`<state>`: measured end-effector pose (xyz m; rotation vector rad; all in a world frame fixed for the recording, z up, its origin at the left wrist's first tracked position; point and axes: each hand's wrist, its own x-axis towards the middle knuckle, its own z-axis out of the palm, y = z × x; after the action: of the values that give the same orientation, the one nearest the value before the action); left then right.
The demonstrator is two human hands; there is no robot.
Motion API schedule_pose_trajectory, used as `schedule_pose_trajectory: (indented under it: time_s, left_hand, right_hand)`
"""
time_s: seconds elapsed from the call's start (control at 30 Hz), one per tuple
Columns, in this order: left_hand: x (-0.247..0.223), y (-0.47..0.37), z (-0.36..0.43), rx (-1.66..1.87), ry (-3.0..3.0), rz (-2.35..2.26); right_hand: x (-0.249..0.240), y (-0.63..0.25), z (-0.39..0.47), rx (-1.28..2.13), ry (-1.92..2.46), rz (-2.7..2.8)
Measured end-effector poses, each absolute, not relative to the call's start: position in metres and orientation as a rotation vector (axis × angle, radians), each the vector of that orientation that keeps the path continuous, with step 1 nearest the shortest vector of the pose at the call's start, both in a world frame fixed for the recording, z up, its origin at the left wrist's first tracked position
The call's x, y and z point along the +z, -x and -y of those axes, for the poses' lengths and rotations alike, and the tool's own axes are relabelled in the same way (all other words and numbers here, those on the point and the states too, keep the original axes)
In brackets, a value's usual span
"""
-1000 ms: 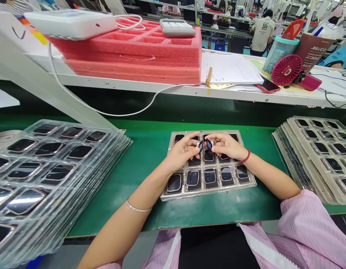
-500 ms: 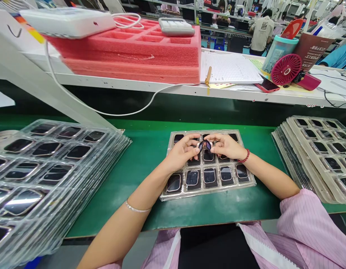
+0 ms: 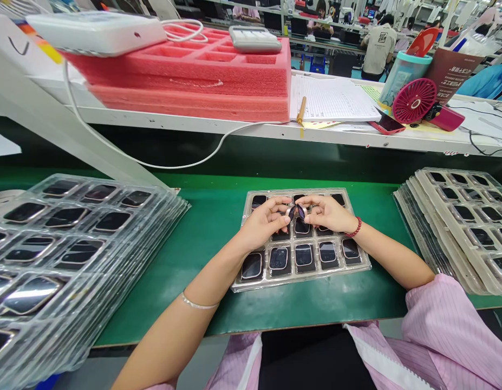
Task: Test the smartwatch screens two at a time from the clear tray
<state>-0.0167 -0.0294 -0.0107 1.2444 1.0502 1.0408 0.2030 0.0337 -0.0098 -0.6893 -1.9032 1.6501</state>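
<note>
Trays (image 3: 131,271) of clear plastic, loaded with square dark-faced units (image 3: 108,221), stand stacked at the far left of the green surface (image 3: 206,222). Next, on the raised shelf (image 3: 356,139), a pink foam block (image 3: 186,100) carries a white device (image 3: 100,32). At centre, the left hand (image 3: 262,222) clamps one small dark unit (image 3: 292,212) between thumb and fingers, above the loaded tray (image 3: 303,277). Immediately to its right, a second dark unit (image 3: 301,212), seen nearly edge-on, is clamped between thumb and fingers of the right hand (image 3: 327,213). Whether the two units touch cannot be determined from this position. Farther right, a magenta fan (image 3: 414,101) sits on the shelf beside a turquoise cup (image 3: 405,73). Another tray stack (image 3: 449,238) occupies the right end of the surface.
</note>
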Motion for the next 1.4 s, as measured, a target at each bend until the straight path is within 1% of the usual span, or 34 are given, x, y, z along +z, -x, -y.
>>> schedule_pose_trajectory:
  time_s: [0.2, 0.4, 0.57, 0.67, 0.77, 0.87, 0.97, 1.07, 1.17, 1.27, 1.33, 1.4]
  left_hand:
    - [-0.006, 0.014, 0.03, 1.118, -1.241, -1.106]
    - [-0.002, 0.011, 0.034, 1.088, -1.26, -1.188]
    - [0.0, 0.007, 0.035, 1.104, -1.278, -1.161]
    - [0.002, 0.011, 0.033, 1.075, -1.265, -1.174]
    - [0.003, 0.026, 0.032, 1.068, -1.325, -1.307]
    - [0.001, 0.048, 0.033, 1.048, -1.581, -1.594]
    - [-0.009, 0.066, 0.039, 0.93, -1.898, -1.852]
    - [-0.017, 0.072, 0.044, 0.852, -2.03, -1.954]
    - [-0.014, 0.061, 0.041, 0.827, -2.132, -1.855]
    - [-0.004, 0.034, 0.03, 0.713, -2.275, -1.61]
    - [0.001, 0.012, 0.023, 0.634, -2.314, -1.507]
    - [0.003, -0.008, 0.019, 0.596, -2.316, -1.48]
  right_hand:
    - [-0.012, -0.202, -0.037, 1.77, 0.706, 1.748]
    - [-0.009, -0.2, -0.033, 1.762, 0.753, 1.765]
    - [-0.005, -0.201, -0.03, 1.779, 0.725, 1.799]
    - [-0.001, -0.198, -0.032, 1.745, 0.791, 1.821]
    - [0.001, -0.186, -0.031, 1.516, 0.928, 1.916]
    - [0.0, -0.165, -0.023, 1.094, 0.937, 2.131]
    - [-0.003, -0.147, -0.011, 0.695, 0.929, 2.381]
    - [0.002, -0.148, -0.007, 0.433, 0.942, 2.553]
    - [0.019, -0.171, -0.014, 0.345, 0.967, 2.702]
    - [0.037, -0.202, -0.019, 0.147, 1.154, 2.846]
    - [0.043, -0.219, -0.018, 0.033, 1.259, 2.907]
    - [0.042, -0.231, -0.013, 0.024, 1.281, 2.934]
